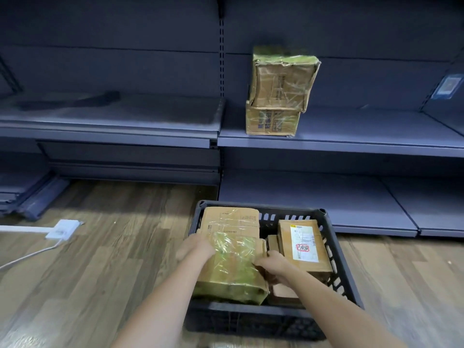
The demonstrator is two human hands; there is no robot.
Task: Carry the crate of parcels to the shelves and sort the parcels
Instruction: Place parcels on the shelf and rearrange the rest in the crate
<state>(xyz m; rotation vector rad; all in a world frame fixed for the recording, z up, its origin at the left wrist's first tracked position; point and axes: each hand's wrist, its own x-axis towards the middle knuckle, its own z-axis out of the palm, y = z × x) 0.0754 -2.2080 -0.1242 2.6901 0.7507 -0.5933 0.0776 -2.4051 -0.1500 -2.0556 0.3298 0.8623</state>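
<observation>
A black plastic crate [336,249] stands on the wooden floor in front of the shelves. Inside it lie several cardboard parcels. My left hand [194,248] grips the left side of a taped parcel [233,270] at the crate's front left, and my right hand [272,266] grips its right side. Behind it sits a flat cardboard parcel [232,218]. To the right a parcel with a white label [303,243] stands on edge. Two parcels are stacked on the middle shelf: a tilted upper one [282,80] on a lower one [272,120].
Dark grey metal shelving [351,144] fills the wall ahead, with a lower shelf [313,197] just behind the crate. A white power strip [62,229] and its cable lie on the floor at left. Loose shelf boards [27,194] lean at far left.
</observation>
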